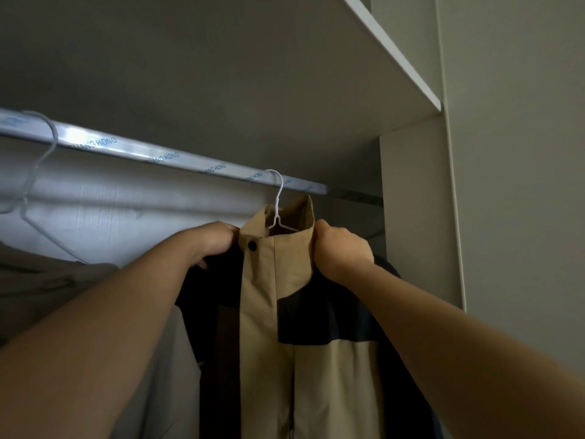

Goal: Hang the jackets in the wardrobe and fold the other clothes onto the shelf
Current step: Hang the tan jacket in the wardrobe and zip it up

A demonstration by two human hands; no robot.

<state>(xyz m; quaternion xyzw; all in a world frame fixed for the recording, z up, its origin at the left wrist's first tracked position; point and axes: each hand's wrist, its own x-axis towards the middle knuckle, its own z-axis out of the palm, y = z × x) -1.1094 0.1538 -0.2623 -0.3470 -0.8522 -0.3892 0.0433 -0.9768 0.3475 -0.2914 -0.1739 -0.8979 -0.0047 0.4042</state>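
Observation:
A tan and dark navy jacket [269, 299] hangs on a white wire hanger [278, 198], whose hook sits over the silver wardrobe rail [164, 155] near its right end. My left hand [212, 242] grips the jacket's left shoulder beside the collar. On the other side of the collar, my right hand [342, 248] grips the right shoulder. The collar stands upright between my hands, with a dark snap button on the front placket.
A second white wire hanger [34, 172] hangs on the rail at far left, carrying a grey garment [53, 286]. A white shelf [395, 58] runs above the rail. The wardrobe's side panel [414, 201] stands close on the right.

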